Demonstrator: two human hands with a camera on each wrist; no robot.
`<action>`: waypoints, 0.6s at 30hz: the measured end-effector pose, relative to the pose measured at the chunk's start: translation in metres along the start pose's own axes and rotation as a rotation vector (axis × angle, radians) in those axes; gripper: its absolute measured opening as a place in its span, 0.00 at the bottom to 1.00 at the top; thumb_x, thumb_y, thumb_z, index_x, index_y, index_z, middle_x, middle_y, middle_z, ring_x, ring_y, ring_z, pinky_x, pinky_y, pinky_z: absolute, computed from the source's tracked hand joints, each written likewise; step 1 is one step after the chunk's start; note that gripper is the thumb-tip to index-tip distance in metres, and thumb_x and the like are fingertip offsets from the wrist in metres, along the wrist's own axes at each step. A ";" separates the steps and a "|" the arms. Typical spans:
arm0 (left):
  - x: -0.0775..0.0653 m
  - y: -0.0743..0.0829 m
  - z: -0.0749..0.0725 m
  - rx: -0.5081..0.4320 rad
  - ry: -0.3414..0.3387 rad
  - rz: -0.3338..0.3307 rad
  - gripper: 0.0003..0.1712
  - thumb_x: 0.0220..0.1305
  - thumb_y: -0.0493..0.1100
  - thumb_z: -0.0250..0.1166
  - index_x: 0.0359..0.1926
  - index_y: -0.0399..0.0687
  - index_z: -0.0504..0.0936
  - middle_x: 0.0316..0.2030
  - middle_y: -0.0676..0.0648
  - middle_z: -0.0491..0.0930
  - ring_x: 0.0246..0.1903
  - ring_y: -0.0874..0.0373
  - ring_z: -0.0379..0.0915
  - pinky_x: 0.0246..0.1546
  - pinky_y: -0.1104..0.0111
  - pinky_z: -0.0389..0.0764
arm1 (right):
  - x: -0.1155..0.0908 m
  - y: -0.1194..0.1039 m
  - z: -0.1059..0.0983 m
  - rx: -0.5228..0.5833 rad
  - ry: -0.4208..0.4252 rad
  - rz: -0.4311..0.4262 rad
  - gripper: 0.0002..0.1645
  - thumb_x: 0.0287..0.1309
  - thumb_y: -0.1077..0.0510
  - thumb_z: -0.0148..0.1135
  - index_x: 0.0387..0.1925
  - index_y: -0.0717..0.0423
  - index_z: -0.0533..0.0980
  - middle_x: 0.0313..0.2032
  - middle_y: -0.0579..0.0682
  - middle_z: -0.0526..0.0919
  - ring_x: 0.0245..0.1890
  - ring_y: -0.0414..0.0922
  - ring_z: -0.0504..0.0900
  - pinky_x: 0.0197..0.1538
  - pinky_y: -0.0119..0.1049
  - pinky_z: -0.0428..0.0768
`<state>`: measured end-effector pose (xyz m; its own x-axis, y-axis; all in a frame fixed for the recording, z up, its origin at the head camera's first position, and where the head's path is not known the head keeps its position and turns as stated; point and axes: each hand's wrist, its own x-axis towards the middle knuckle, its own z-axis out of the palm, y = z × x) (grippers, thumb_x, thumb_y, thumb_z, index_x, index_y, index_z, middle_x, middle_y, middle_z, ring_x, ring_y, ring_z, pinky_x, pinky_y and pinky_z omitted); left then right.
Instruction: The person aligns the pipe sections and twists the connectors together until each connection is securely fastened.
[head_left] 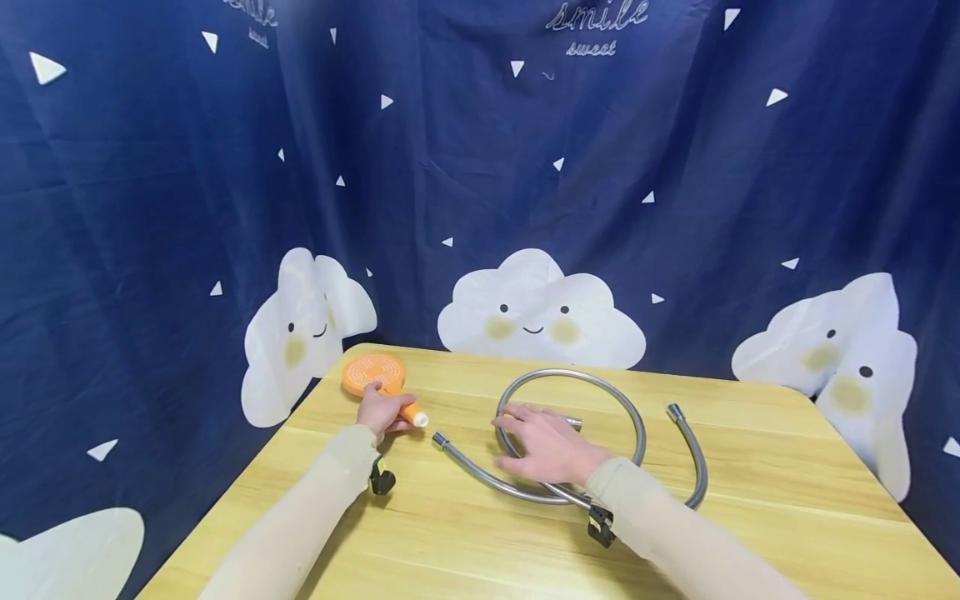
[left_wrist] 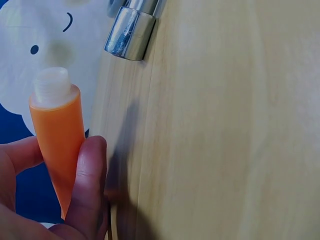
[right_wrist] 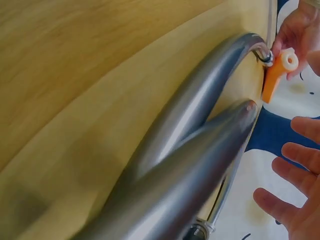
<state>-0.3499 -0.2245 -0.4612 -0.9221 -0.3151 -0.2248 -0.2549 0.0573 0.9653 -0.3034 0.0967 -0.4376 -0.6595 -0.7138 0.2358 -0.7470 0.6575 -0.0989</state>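
Note:
At the far left of the table, my left hand (head_left: 381,412) grips an orange shower head (head_left: 372,373) by its handle. The handle's white threaded end (left_wrist: 51,87) sticks out past the thumb and fingers in the left wrist view. A chrome hose end (left_wrist: 131,32) lies close by on the table. My right hand (head_left: 551,446) is spread over the looped grey metal shower hose (head_left: 633,408), covering part of the coil. In the right wrist view its fingers (right_wrist: 297,160) are straight and apart, beside thick hose lengths (right_wrist: 185,110), with nothing held.
A further hose length with a metal end (head_left: 675,412) curves across the table to the right, partly behind my right forearm. Another metal end (head_left: 573,422) shows inside the loop. The wooden table (head_left: 787,467) backs onto a dark blue curtain (head_left: 480,167) with clouds.

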 end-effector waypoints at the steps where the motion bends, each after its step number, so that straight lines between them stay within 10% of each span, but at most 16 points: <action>1: -0.001 0.000 0.000 0.003 -0.001 0.004 0.55 0.62 0.38 0.70 0.79 0.46 0.43 0.60 0.26 0.67 0.21 0.58 0.82 0.28 0.65 0.87 | 0.001 -0.001 0.001 -0.002 -0.004 -0.002 0.41 0.62 0.30 0.57 0.68 0.50 0.72 0.70 0.58 0.70 0.71 0.58 0.68 0.70 0.58 0.68; 18: -0.001 0.005 -0.002 0.040 -0.021 0.018 0.51 0.63 0.38 0.68 0.79 0.44 0.47 0.63 0.27 0.66 0.20 0.60 0.80 0.26 0.66 0.87 | 0.027 -0.017 0.021 -0.009 -0.131 -0.005 0.52 0.57 0.22 0.55 0.70 0.53 0.70 0.70 0.53 0.71 0.70 0.52 0.70 0.72 0.46 0.68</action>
<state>-0.3498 -0.2256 -0.4558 -0.9323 -0.2936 -0.2111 -0.2496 0.1002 0.9631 -0.3102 0.0608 -0.4495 -0.6615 -0.7421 0.1083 -0.7500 0.6554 -0.0897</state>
